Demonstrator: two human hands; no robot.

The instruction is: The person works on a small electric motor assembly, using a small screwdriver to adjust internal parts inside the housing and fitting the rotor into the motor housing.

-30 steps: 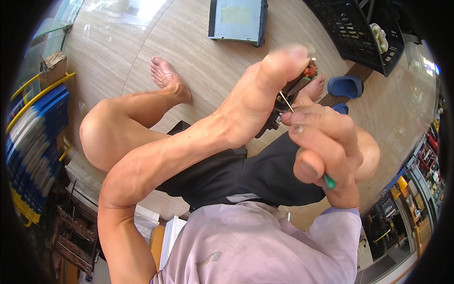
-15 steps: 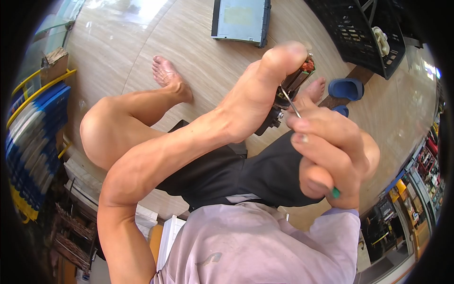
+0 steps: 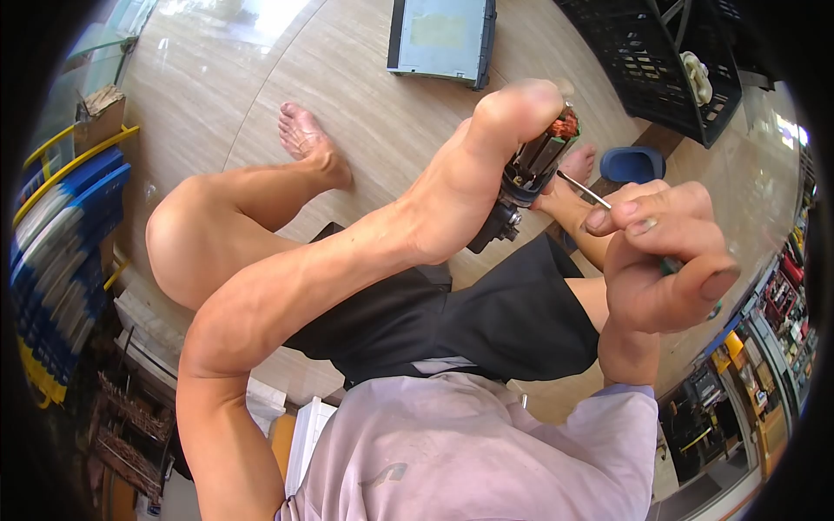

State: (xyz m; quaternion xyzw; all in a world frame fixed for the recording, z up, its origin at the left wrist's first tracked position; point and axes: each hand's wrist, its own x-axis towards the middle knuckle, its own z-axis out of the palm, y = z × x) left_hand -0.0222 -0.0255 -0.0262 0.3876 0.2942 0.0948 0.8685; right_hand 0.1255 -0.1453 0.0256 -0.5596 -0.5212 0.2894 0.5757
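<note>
My left hand (image 3: 495, 148) is closed around a small motor (image 3: 540, 158) with copper windings at its top end and a black housing with metal parts lower down. Between the fingers of my right hand (image 3: 665, 252) is a thin screwdriver (image 3: 584, 189), its metal shaft pointing up and left toward the motor. A small gap shows between the screwdriver's tip and the motor. The screwdriver's green handle is mostly hidden behind my right palm.
A silver box-shaped device (image 3: 440, 39) lies on the tiled floor at the top. At the upper right stand a black crate (image 3: 660, 74) and a blue slipper (image 3: 632, 163). Blue stacked items (image 3: 69, 243) are at the left, and cluttered shelves (image 3: 769, 365) at the right.
My right hand has moved right, drawing the screwdriver's tip away from the motor. My left hand keeps its hold on the motor, which now shows more of its side.
</note>
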